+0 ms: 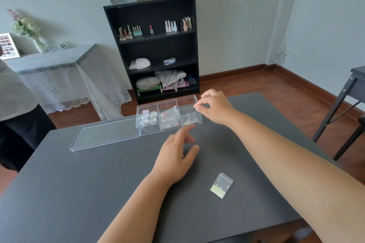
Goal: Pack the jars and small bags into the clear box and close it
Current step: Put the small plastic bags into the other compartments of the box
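Box sits open at the far side of the tabletop, its lid lying flat and touching the box's left end. Left compartment holds the jars; middle and right compartments each hold small bags, contents hard to make out. One bag remains out, flat on the tabletop, nearer me than the box and well apart from it. My right hand hovers over the box's right compartment, thumb and forefinger pinched together; I cannot tell whether anything is between them. My left hand is blurred, fingers loosely spread, holding nothing, in front of the box. Judgement on the bag: very light, limp, slick plastic, beads pooled in one corner. Best pinched at the empty sealed edge. Lid looks rigid and light; grip by its long rim.
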The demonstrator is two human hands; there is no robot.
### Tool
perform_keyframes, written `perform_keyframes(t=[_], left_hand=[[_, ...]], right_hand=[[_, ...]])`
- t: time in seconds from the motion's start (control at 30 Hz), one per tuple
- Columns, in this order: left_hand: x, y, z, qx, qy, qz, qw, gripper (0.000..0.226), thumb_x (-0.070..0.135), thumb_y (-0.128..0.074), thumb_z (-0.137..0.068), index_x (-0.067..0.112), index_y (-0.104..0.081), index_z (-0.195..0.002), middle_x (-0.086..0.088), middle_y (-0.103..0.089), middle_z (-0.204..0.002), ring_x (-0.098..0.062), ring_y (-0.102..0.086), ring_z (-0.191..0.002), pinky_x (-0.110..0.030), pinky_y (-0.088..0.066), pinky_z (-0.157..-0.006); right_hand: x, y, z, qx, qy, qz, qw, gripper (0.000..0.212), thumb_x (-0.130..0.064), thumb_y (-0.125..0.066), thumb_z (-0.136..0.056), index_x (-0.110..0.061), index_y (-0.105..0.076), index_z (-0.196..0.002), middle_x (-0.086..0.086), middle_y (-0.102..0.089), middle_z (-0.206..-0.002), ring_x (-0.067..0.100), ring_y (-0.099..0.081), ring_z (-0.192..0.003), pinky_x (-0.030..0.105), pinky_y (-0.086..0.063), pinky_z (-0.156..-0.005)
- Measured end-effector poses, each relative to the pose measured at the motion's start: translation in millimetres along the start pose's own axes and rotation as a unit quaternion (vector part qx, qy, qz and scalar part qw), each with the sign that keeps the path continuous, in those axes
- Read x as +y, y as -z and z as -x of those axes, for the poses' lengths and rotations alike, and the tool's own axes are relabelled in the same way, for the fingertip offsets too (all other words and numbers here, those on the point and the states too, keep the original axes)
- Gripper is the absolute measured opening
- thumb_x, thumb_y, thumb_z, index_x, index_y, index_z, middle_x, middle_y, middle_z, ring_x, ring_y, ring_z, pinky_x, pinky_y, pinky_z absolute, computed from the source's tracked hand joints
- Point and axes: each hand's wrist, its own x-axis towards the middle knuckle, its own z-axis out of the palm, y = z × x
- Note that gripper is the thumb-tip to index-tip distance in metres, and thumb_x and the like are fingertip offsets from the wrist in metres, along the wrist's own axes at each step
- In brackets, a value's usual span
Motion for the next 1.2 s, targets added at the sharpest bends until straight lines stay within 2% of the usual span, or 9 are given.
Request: perform_keyframes(t=[0.1, 0.2, 0.37, 0.47, 0.53, 0.63, 0.73, 0.97, 1.2], left_hand=[[18, -9, 14, -0.085, -0.035, 0.017, 0.996, 0.039, 0.044, -0.056, -0.089, 0.037, -0.052, -0.127, 0.015, -0.06, -0.106, -0.007, -0.053, -0.101, -0.022, -0.043, -0.085], [31, -15, 23, -0.134, -0.048, -0.013, 0.99, 0.043, 0.052, -0.055, -0.088, 0.034, -0.058, -0.127, 0.011, -0.056, -0.112, -0.012, -0.048, -0.102, -0.028, -0.038, -0.096], [40, -17, 38, -0.148, -0.029, -0.031, 0.988, 0.037, 0.051, -0.064, -0.084, 0.041, -0.063, -0.119, 0.015, -0.049, -0.114, -0.011, -0.04, -0.106, -0.031, -0.035, -0.1], [43, -15, 43, -0.14, -0.012, -0.008, 0.99, 0.024, 0.045, -0.067, -0.082, 0.041, -0.067, -0.105, 0.019, -0.049, -0.11, -0.009, -0.041, -0.104, -0.027, -0.036, -0.096], [45, -14, 43, -0.142, -0.001, 0.021, 0.99, 0.021, 0.038, -0.069, -0.081, 0.036, -0.068, -0.102, 0.02, -0.052, -0.102, -0.001, -0.044, -0.094, -0.018, -0.038, -0.086], [48, -8, 40, -0.177, 0.024, 0.046, 0.983, 0.044, 0.028, -0.072, -0.081, 0.038, -0.06, -0.122, 0.015, -0.055, -0.091, -0.001, -0.048, -0.075, -0.011, -0.04, -0.074], [48, -1, 33, -0.228, 0.036, -0.017, 0.973, 0.053, 0.032, -0.07, -0.082, 0.038, -0.052, -0.132, 0.009, -0.054, -0.09, -0.001, -0.05, -0.074, -0.014, -0.042, -0.076], [48, 4, 35, -0.224, 0.061, -0.036, 0.972, 0.02, 0.027, -0.071, -0.081, 0.033, -0.068, -0.099, 0.011, -0.049, -0.095, -0.001, -0.056, -0.076, -0.004, -0.04, -0.067], [50, 5, 36, -0.189, 0.045, -0.044, 0.98, 0.003, 0.028, -0.071, -0.078, 0.028, -0.068, -0.077, 0.011, -0.057, -0.088, 0.002, -0.056, -0.069, -0.011, -0.04, -0.063]], right_hand=[[8, -9, 16, 0.011, -0.013, -0.082, 0.997, 0.019, -0.032, -0.057, -0.095, -0.027, -0.075, -0.101, -0.002, -0.05, -0.12, 0.014, -0.04, -0.114, 0.029, -0.027, -0.097], [6, -16, 25, 0.022, -0.019, -0.147, 0.989, 0.02, -0.024, -0.055, -0.096, -0.026, -0.073, -0.104, -0.004, -0.05, -0.116, 0.001, -0.048, -0.094, 0.024, -0.037, -0.09], [4, -24, 30, 0.044, -0.03, -0.155, 0.986, 0.022, -0.022, -0.053, -0.097, -0.029, -0.072, -0.104, -0.004, -0.053, -0.114, 0.012, -0.05, -0.09, 0.013, -0.036, -0.072], [5, -26, 32, 0.057, -0.018, -0.155, 0.986, 0.022, -0.022, -0.052, -0.097, -0.03, -0.072, -0.104, -0.004, -0.054, -0.113, 0.01, -0.05, -0.088, 0.01, -0.035, -0.072], [6, -27, 32, 0.06, -0.016, -0.15, 0.987, 0.023, -0.023, -0.052, -0.098, -0.03, -0.072, -0.105, -0.006, -0.054, -0.111, 0.013, -0.051, -0.089, 0.015, -0.037, -0.074], [8, -28, 33, 0.063, -0.014, -0.149, 0.987, 0.024, -0.022, -0.052, -0.098, -0.029, -0.072, -0.109, -0.008, -0.054, -0.109, 0.014, -0.051, -0.087, 0.017, -0.038, -0.075], [9, -29, 34, 0.07, -0.011, -0.162, 0.984, 0.025, -0.021, -0.053, -0.098, -0.029, -0.071, -0.113, -0.011, -0.057, -0.108, 0.014, -0.052, -0.084, 0.011, -0.037, -0.072], [13, -33, 34, 0.094, -0.015, -0.178, 0.979, 0.029, -0.022, -0.058, -0.096, -0.029, -0.067, -0.122, -0.015, -0.063, -0.103, 0.008, -0.046, -0.066, 0.002, -0.038, -0.065], [15, -32, 34, 0.095, -0.024, -0.179, 0.979, 0.028, -0.025, -0.06, -0.095, -0.033, -0.068, -0.12, -0.017, -0.063, -0.095, 0.009, -0.04, -0.06, 0.003, -0.036, -0.061]])
